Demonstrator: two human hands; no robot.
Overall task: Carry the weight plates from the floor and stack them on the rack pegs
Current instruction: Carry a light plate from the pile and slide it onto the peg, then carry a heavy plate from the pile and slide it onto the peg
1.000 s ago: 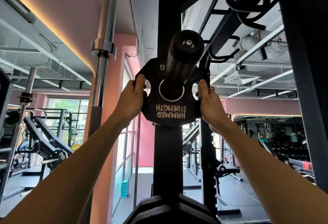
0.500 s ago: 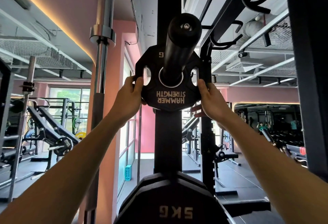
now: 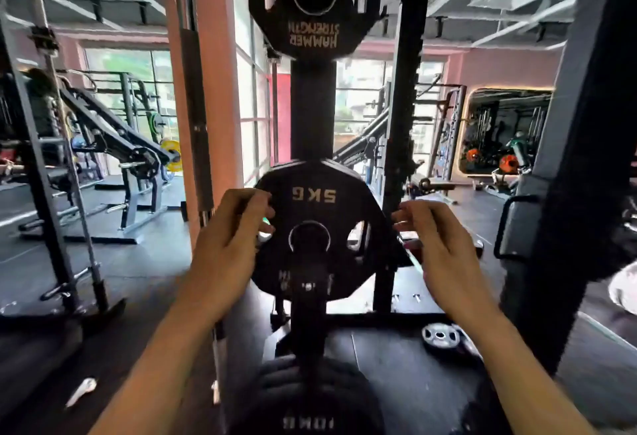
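A black Hammer Strength weight plate (image 3: 313, 11) hangs on the top rack peg, free of my hands. Below it a black 5 KG plate (image 3: 312, 195) sits on the middle peg (image 3: 306, 293) of the black rack upright (image 3: 312, 107). A larger plate (image 3: 310, 410) is on the lowest peg at the bottom edge. My left hand (image 3: 231, 241) hovers by the 5 KG plate's left edge, fingers loosely curled and holding nothing. My right hand (image 3: 437, 245) floats just off its right edge, also without anything in it. Two small grey plates (image 3: 444, 336) lie on the floor at the right.
A barbell (image 3: 193, 107) stands upright close to my left hand. A thick black rack post (image 3: 568, 159) rises on the right. Gym machines (image 3: 113, 145) fill the left background, with dark rubber floor between. A small white object (image 3: 81, 390) lies on the floor at lower left.
Both hands have let go of the top plate and dropped to the level of the 5 KG plate. The view has tilted down, and the floor and the small plates now show.
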